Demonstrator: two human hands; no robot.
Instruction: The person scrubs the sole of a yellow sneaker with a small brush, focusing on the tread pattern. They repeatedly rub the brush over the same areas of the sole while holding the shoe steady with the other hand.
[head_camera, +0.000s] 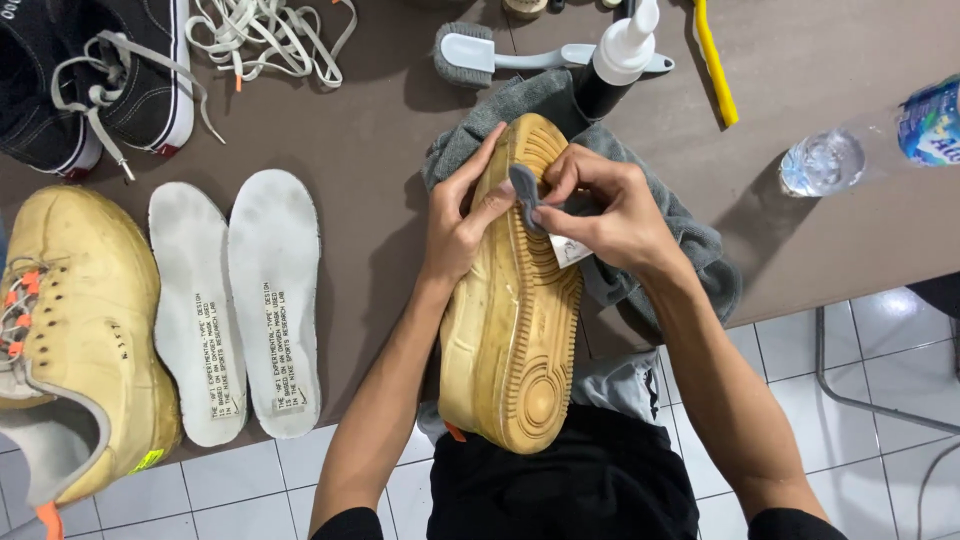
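Note:
A yellowed sneaker (515, 330) lies sole-up, its heel over my lap and its toe on a grey towel (690, 240) on the brown table (380, 150). My left hand (455, 225) grips the shoe's left edge near the toe. With a small grey cloth (524, 192) pinched between its fingers, my right hand (610, 215) presses it onto the sole's forefoot. A small white tag shows under that hand.
The matching yellow sneaker (80, 330) and two white insoles (235, 300) lie at left. A black sneaker (110, 80) and loose laces (265, 40) sit at the back left. A brush (480, 55), spray bottle (615, 65), yellow tool (715, 65) and water bottle (860, 145) stand behind.

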